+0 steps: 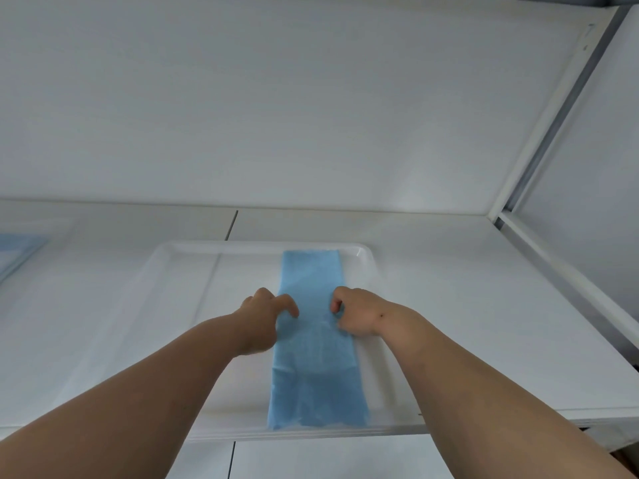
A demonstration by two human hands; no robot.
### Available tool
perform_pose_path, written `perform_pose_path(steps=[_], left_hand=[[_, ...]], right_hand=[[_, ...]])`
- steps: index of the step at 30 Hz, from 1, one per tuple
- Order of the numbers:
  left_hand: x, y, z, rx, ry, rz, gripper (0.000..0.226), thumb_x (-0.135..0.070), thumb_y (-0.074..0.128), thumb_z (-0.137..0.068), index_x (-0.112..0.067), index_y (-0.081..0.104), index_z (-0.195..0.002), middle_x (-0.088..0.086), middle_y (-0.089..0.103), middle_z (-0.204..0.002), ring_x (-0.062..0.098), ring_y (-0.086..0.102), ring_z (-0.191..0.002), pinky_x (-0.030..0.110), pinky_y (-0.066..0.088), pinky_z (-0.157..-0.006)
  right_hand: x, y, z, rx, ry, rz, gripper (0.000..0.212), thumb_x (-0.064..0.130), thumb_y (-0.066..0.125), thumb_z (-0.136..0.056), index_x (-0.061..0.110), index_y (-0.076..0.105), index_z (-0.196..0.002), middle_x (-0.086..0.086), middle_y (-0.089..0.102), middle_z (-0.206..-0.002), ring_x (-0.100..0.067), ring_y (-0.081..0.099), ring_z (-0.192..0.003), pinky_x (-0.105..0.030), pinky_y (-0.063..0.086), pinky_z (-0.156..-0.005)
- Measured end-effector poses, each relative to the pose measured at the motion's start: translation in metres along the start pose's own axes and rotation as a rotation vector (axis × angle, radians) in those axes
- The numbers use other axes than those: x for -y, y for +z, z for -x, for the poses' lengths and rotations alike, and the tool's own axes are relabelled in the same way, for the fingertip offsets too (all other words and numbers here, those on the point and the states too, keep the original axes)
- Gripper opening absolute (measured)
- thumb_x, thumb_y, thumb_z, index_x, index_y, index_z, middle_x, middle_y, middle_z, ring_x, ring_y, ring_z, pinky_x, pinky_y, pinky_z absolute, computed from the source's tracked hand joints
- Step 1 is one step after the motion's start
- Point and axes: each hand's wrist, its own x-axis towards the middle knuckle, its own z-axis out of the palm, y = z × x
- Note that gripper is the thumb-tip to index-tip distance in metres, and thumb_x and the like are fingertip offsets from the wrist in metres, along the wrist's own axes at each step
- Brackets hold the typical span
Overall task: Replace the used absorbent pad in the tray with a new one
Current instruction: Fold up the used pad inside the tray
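Note:
A white shallow tray (179, 257) lies on the white bench in front of me. Inside it, right of centre, a blue absorbent pad (311, 274) lies folded into a long strip running from the far rim to the near rim. My left hand (262, 316) pinches the strip's left edge near its middle. My right hand (356, 312) pinches the right edge at the same height. Both sets of fingers are curled onto the blue material.
Another blue pad (17, 245) lies at the far left edge of the bench, partly out of view. A white back wall rises behind the tray. A white and grey frame post (553, 133) runs along the right side.

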Motion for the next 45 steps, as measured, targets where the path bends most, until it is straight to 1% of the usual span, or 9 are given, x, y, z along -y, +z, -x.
perform_pose_path(steps=[4,11,17,20,24,30,34,41,45], left_hand=[[0.008,0.002,0.001,-0.058,0.032,0.077,0.041,-0.008,0.062,-0.08,-0.048,0.053,-0.079,-0.003,0.037,-0.112,0.02,0.042,-0.104,0.03,0.046,-0.089],[0.018,0.012,0.003,-0.196,0.117,0.157,0.036,-0.017,0.065,-0.084,-0.051,0.058,-0.076,-0.019,0.042,-0.101,0.013,0.045,-0.102,0.028,0.043,-0.093],[0.021,0.013,0.015,-0.276,0.249,-0.214,0.026,-0.03,0.05,-0.096,-0.04,0.066,-0.114,-0.017,0.043,-0.126,0.009,0.052,-0.109,0.023,0.043,-0.086],[0.013,0.009,0.016,-0.296,0.275,-0.21,0.026,-0.03,0.047,-0.097,-0.037,0.066,-0.112,-0.018,0.049,-0.123,0.01,0.056,-0.103,0.022,0.042,-0.079],[0.002,0.005,0.006,-0.262,0.13,0.064,0.017,-0.02,0.049,-0.094,-0.027,0.063,-0.087,-0.01,0.056,-0.098,0.013,0.056,-0.09,0.023,0.044,-0.074],[-0.005,-0.006,0.002,-0.185,-0.164,0.638,0.016,-0.017,0.05,-0.093,-0.009,0.064,-0.089,0.005,0.061,-0.074,0.015,0.053,-0.061,0.024,0.041,-0.06],[-0.005,-0.008,-0.007,-0.18,-0.246,0.756,0.015,-0.019,0.048,-0.093,-0.016,0.063,-0.095,0.008,0.065,-0.077,0.017,0.056,-0.061,0.026,0.045,-0.06],[-0.002,-0.008,-0.022,-0.205,-0.427,0.927,0.021,-0.005,0.041,-0.089,-0.005,0.062,-0.091,0.013,0.059,-0.069,0.027,0.055,-0.06,0.036,0.048,-0.066],[0.0,-0.011,-0.027,-0.172,-0.455,0.929,0.019,0.001,0.04,-0.087,0.0,0.059,-0.085,0.017,0.058,-0.065,0.029,0.055,-0.059,0.039,0.05,-0.068]], right_hand=[[-0.001,-0.001,0.001,0.013,0.007,-0.023,0.032,0.005,0.044,-0.089,0.017,0.05,-0.118,0.0,0.047,-0.106,-0.021,0.048,-0.094,-0.027,0.038,-0.076],[0.001,-0.001,0.0,0.016,0.03,-0.06,0.029,0.007,0.041,-0.092,0.018,0.051,-0.117,-0.002,0.052,-0.113,-0.021,0.05,-0.097,-0.028,0.041,-0.081],[0.001,-0.001,-0.002,0.019,0.048,-0.077,0.02,0.007,0.042,-0.091,0.022,0.05,-0.103,-0.001,0.054,-0.11,-0.021,0.052,-0.097,-0.029,0.042,-0.082],[0.002,0.0,-0.004,0.005,0.048,-0.083,0.019,0.007,0.042,-0.09,0.021,0.051,-0.1,-0.002,0.056,-0.109,-0.021,0.052,-0.096,-0.03,0.042,-0.081],[0.003,-0.005,-0.003,-0.013,0.036,-0.141,0.027,0.001,0.041,-0.089,0.004,0.061,-0.106,-0.002,0.055,-0.097,-0.018,0.048,-0.088,-0.032,0.043,-0.079],[-0.005,-0.014,0.002,0.05,0.054,-0.499,0.009,0.014,0.053,-0.077,0.017,0.059,-0.083,0.003,0.051,-0.075,-0.017,0.049,-0.073,-0.033,0.047,-0.073],[-0.013,-0.011,-0.002,0.055,0.065,-0.48,0.037,-0.012,0.042,-0.074,0.021,0.058,-0.067,0.0,0.044,-0.062,-0.015,0.036,-0.056,-0.027,0.026,-0.053],[-0.011,-0.016,-0.005,0.142,0.034,-0.632,0.021,0.016,0.075,-0.073,0.026,0.061,-0.086,0.006,0.056,-0.078,-0.013,0.047,-0.071,-0.024,0.032,-0.056],[-0.002,-0.01,-0.017,-0.013,0.145,-0.511,0.028,0.032,0.059,-0.091,0.01,0.066,-0.108,-0.006,0.06,-0.083,-0.02,0.052,-0.071,-0.025,0.035,-0.055]])
